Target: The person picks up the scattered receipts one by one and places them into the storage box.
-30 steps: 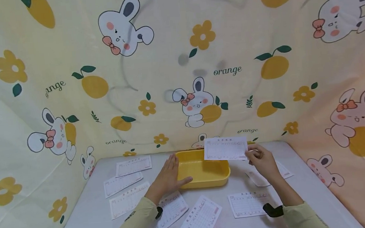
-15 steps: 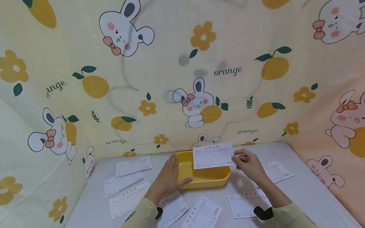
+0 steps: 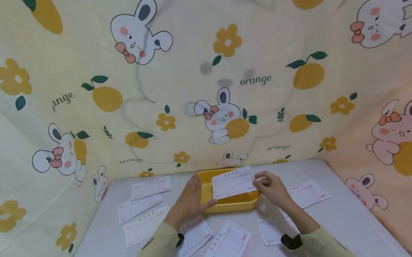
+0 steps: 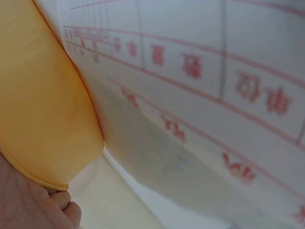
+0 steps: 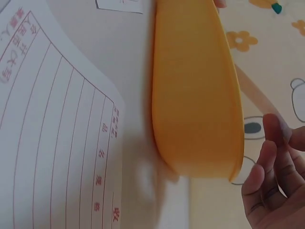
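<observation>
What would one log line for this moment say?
left hand: on rim of yellow tub | right hand: pinches printed slip over tub | other slips: spread on table

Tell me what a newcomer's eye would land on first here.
Probably the backdrop, printed with rabbits, oranges and flowers, filling most of the head view. Next, the yellow tray toward the back of the white table, with the right hand holding a printed slip over it and the left hand at its left end. More slips lie to either side and in front.
</observation>
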A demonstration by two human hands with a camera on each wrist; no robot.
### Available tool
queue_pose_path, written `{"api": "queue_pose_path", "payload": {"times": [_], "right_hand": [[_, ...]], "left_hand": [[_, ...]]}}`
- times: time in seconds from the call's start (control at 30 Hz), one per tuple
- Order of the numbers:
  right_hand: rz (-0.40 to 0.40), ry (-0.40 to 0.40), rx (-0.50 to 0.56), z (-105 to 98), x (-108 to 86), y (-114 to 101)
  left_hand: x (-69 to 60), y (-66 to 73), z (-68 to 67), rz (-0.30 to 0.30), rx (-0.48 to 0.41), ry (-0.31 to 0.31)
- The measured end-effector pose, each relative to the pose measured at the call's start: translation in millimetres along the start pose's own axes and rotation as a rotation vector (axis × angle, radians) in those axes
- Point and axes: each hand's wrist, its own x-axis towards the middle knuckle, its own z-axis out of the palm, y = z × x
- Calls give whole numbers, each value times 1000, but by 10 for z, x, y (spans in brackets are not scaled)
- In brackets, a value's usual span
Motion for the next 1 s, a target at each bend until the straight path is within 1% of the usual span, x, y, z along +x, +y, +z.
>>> {"api": "queue_pose_path", "payload": {"times": [0.13,0.23,0.4,0.53,0.67,0.77,0.9,1.0], "right_hand": [[-10,-11,-9,35,12,-8],[-4,-23,-20,68,24,-17],[11,-39,-32,122,40,-51],[6,-40,-46,153,65,-52],[1,-49,-53,187,85,-26],[11,-59,-59,221,98,-6],[38,-62,-86,261,100,-3],[34,-59,-119,276,88,-13]], "left_hand": [[31,-2,15,16,-1,-2],[37,5,8,23,-7,-5],[28,18,-22,11,-2,-3],[22,27,-42,9,10,3],[11,39,-57,11,-1,1],[1,39,-58,6,-6,-5],[-9,32,-49,-3,-23,-5],[-19,27,-40,-5,-38,-3]]}}
